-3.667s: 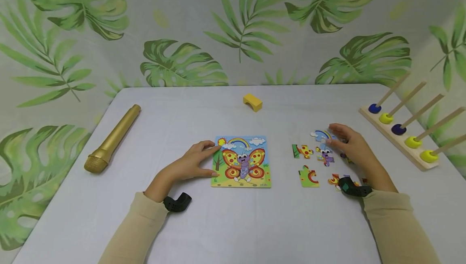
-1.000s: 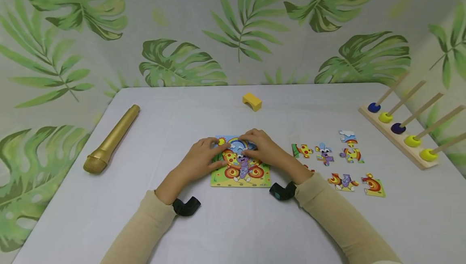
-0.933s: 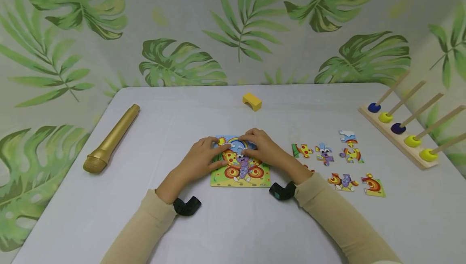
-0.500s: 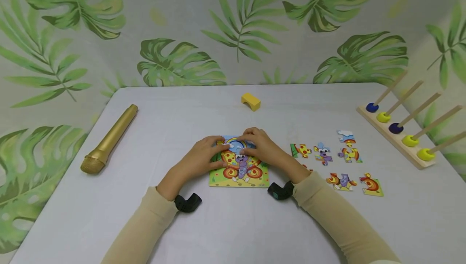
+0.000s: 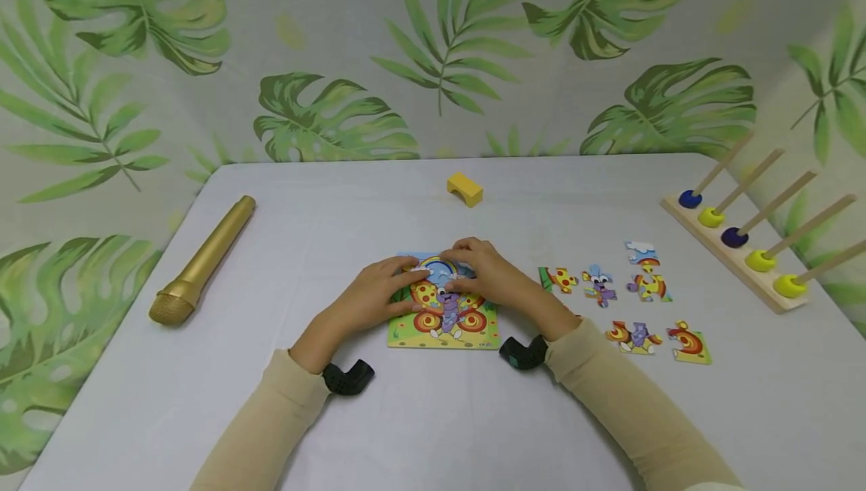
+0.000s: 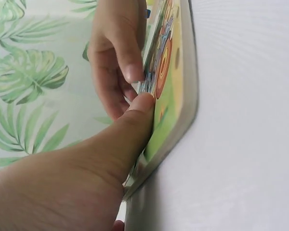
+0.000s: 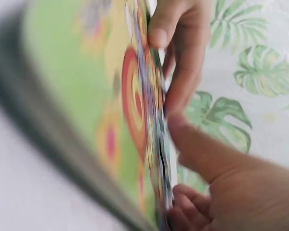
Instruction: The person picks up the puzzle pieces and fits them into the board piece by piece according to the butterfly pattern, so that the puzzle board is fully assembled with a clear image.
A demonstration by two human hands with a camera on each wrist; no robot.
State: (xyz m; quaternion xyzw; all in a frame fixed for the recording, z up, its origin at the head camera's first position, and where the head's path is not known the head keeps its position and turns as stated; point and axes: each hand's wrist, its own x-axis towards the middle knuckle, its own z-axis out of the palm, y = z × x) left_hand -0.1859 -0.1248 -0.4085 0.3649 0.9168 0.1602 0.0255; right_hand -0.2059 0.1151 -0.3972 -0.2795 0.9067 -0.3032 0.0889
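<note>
A square puzzle board (image 5: 443,342) with a printed butterfly picture lies at the middle of the white table. On its upper part is a blue jigsaw piece (image 5: 441,273) with a rainbow. My right hand (image 5: 497,280) pinches this piece between thumb and index finger from the right. From the left, my left hand (image 5: 368,295) rests on the board, fingers relaxed, index fingertip touching the piece's left side and thumb on the picture. The left wrist view has the left thumb (image 6: 142,102) flat on the board. In the right wrist view, the piece's outline is hard to make out.
Several loose jigsaw pieces (image 5: 599,286) lie right of the board, one partly hidden by the right forearm. A wooden bead rack (image 5: 731,258) with upright pegs stands far right. A gold microphone (image 5: 203,262) lies left; a yellow arch block (image 5: 465,189) sits at the back.
My right hand has come from the loose pieces to the board with the rainbow jigsaw piece. My left hand has moved from the board's left edge onto it. Over the last second both hardly move.
</note>
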